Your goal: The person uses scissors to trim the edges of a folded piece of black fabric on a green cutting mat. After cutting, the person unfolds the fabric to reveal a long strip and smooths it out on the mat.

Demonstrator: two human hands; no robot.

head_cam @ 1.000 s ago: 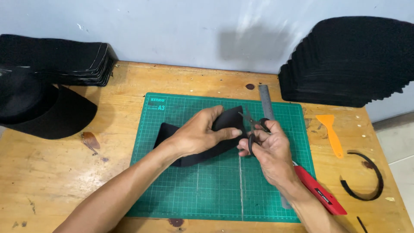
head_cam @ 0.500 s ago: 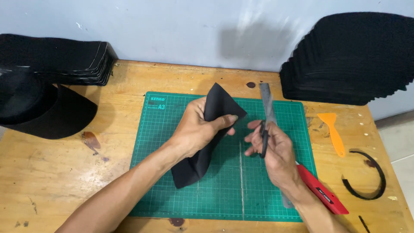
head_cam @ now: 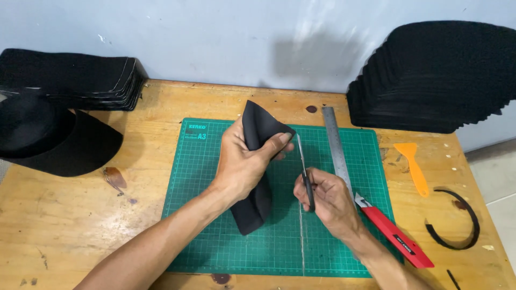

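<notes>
R hand (head_cam: 328, 201): over near-right part of green cutting mat (head_cam: 215, 236), fingers closed round small scissors (head_cam: 305, 174); blades point away from person, tips just beside L thumb.
L hand (head_cam: 244, 164): above mat centre, clamped on black fabric piece (head_cam: 255, 207); thumb across its top edge.
fabric piece: lifted, hangs folded/curved from L hand, lower end down near mat, can't tell if touching.
hands: apart, close, scissors between them.
red utility knife (head_cam: 395, 236): at mat's near-right corner, partly on mat, blade end by R hand wrist.
steel ruler (head_cam: 336, 147): on right part of mat, runs near-to-far, far end past mat's far edge.
orange scraper (head_cam: 413, 164): on wood surface (head_cam: 64, 236), right of mat.
black curved strip (head_cam: 457, 220): right of mat, beyond scraper sideways.
black cap (head_cam: 48, 139): left of mat, well apart.
flat black stack (head_cam: 70, 80): far-left of mat, by wall.
tall black stack (head_cam: 435, 80): far-right of mat, against wall.
</notes>
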